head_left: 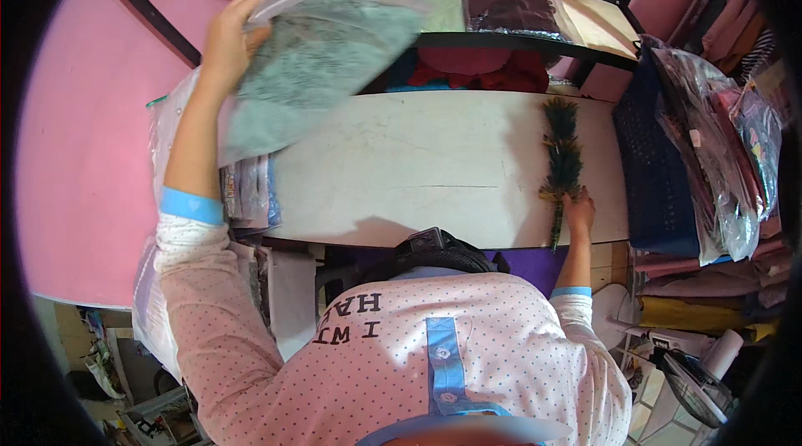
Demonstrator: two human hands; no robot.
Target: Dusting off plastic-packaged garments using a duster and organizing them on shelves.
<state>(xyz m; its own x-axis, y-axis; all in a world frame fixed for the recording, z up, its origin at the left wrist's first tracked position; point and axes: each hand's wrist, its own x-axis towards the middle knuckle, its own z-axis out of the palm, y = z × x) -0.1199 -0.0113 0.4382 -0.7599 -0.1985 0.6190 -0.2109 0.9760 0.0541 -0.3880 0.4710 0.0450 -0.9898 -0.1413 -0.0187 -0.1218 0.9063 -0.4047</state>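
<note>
My left hand (230,43) is raised at the left, closed on the corner of a clear plastic bag (322,62) with a folded grey-green garment inside. The bag hangs tilted over the left part of the white tabletop (401,170). At the right of the table, my right hand (579,212) is closed round the lower part of a dark green, bushy artificial sprig (562,149) with yellowish tips. The sprig points away from me, along the table's right side. Its fingers' exact grip is partly hidden.
A black-framed shelf (501,38) at the back bears several bagged garments, including a dark brown one (505,5). On the right stands a dark blue basket (660,170) beside plastic-wrapped clothes (718,145). More packages (251,191) lie at the table's left edge; a fan (689,383) is lower right.
</note>
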